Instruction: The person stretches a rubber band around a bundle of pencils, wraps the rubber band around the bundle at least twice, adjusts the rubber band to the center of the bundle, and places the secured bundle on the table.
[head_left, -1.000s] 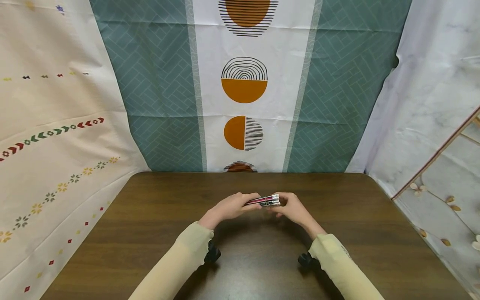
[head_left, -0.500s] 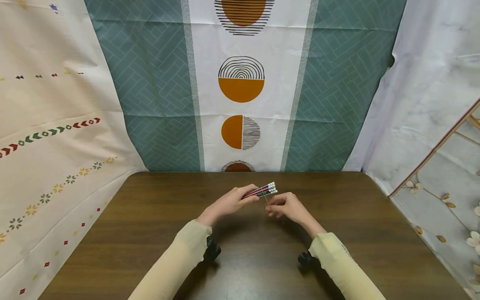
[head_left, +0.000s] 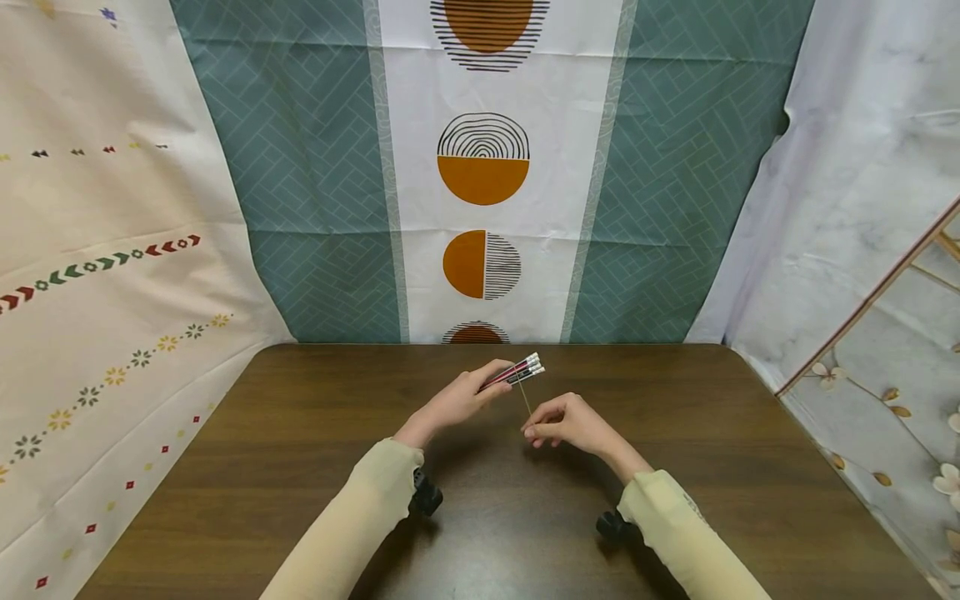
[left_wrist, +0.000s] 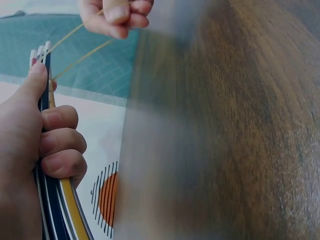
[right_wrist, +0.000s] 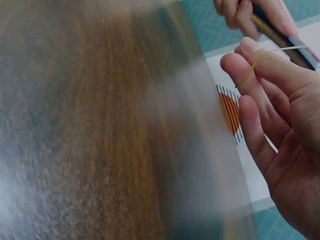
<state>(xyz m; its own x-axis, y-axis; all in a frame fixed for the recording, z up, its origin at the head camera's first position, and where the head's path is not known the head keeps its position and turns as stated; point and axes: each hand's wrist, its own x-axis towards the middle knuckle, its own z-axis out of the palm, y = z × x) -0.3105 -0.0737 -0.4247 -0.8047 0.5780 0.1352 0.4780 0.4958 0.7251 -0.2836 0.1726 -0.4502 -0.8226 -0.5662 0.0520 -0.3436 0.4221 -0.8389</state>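
My left hand (head_left: 459, 400) grips a bundle of several pencils (head_left: 517, 370), their white eraser ends pointing up and to the right. In the left wrist view its fingers curl round the pencils (left_wrist: 55, 200), which have dark, white and yellow sides, and the thumb lies along them near the erasers. A thin tan rubber band (left_wrist: 82, 59) loops round the bundle close to that end. My right hand (head_left: 573, 425) pinches the other end of the band between thumb and fingers, below and right of the pencils. The band (right_wrist: 282, 49) is stretched taut between the two hands.
Both hands are above a brown wooden table (head_left: 337, 392). Behind its far edge hangs a green and white patterned cloth (head_left: 330, 208), with pale cloths at both sides. Small black devices (head_left: 426, 493) sit under the wrists.
My right hand has moved off the eraser ends, down and slightly left, drawing the rubber band out long. My left hand has tilted the pencils more upward and moved slightly left.
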